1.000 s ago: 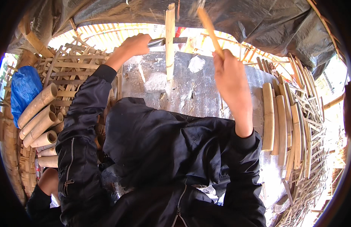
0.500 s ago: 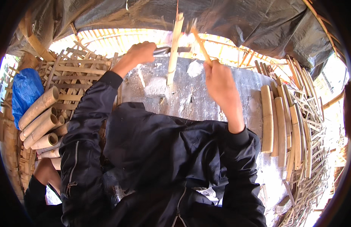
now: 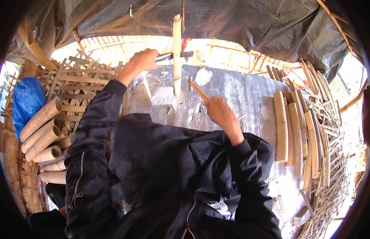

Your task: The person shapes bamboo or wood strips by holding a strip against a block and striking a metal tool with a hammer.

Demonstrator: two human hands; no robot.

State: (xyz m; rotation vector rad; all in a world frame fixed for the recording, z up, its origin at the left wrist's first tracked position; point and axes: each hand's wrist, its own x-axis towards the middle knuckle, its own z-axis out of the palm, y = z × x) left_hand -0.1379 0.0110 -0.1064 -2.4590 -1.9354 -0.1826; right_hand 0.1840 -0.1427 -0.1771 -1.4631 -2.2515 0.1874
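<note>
My left hand (image 3: pixel 143 61) is closed round the handle end of a dark-bladed knife (image 3: pixel 187 54). Its blade crosses an upright split bamboo piece (image 3: pixel 177 51) in its upper half and sticks out on the right side. Whether the blade sits in the bamboo or behind it, I cannot tell. The bamboo's lower end rests on a grey, worn work surface (image 3: pixel 229 85). My right hand (image 3: pixel 221 113) grips the wooden handle of a small hammer (image 3: pixel 199 91), its head low and just right of the bamboo's foot, apart from it.
Cut bamboo tubes (image 3: pixel 45 137) are stacked at left beside a blue plastic bag (image 3: pixel 29 101) and a woven bamboo lattice (image 3: pixel 83 83). Split bamboo lengths (image 3: pixel 280 127) lean at right, with thin strips beyond. Dark plastic sheeting (image 3: pixel 217 24) hangs overhead. Another person's dark sleeve (image 3: pixel 43 223) shows lower left.
The hammer has come down from beside the blade's tip to near the bamboo's foot. The bamboo stands straighter and slightly further left. The other person's arm has dropped at lower left.
</note>
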